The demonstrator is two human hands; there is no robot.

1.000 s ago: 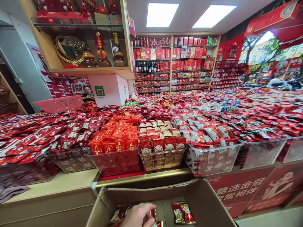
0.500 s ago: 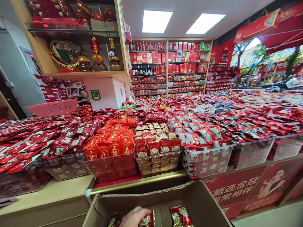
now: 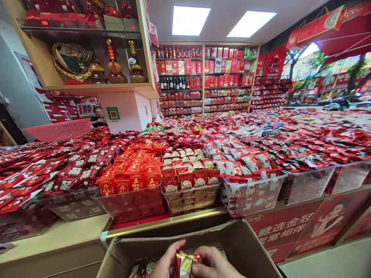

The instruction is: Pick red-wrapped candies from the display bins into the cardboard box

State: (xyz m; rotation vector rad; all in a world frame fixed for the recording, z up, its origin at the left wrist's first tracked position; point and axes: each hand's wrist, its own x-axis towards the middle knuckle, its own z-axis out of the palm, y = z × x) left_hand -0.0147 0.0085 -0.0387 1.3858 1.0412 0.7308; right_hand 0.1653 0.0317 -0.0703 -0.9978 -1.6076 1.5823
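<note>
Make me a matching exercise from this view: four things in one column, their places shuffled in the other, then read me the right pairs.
Things
1. red-and-gold glossy packet
2. brown open cardboard box
3. pink perforated plastic basket
4. green-bordered square QR-code sign

Places
A. on the front of the white rectangular column
B. between the left hand and the right hand
C. to the left of that column
D. at the bottom of the view, beneath both hands

Pairs: 1-B, 2-D, 3-C, 4-A
</note>
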